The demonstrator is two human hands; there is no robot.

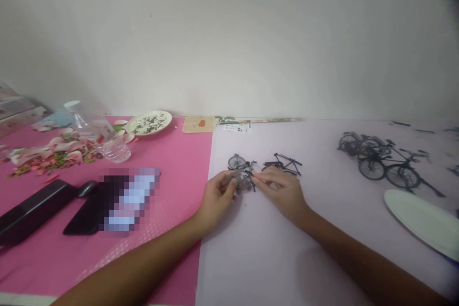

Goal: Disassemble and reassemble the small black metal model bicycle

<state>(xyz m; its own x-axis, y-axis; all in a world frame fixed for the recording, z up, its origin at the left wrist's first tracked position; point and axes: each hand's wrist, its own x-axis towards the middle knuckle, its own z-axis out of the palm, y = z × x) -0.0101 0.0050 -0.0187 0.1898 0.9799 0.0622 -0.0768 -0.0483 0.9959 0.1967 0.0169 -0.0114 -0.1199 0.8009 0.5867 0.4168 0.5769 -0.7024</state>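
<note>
My left hand (217, 196) and my right hand (279, 190) meet at the middle of the table, both pinched on a small grey model wheel (243, 180). A second small wheel (236, 161) lies just behind it. To the right of that lies a black miniature bicycle frame (285, 162), close to my right hand's fingers. The fingertips hide part of the held wheel.
Finished black miniature bicycles (382, 160) stand at the right, with a white plate (423, 220) in front of them. On the pink mat (172, 162) at the left are a clear plastic bottle (102, 136), pink petals (53, 153), a dish (148, 123), a black case (30, 210) and a phone.
</note>
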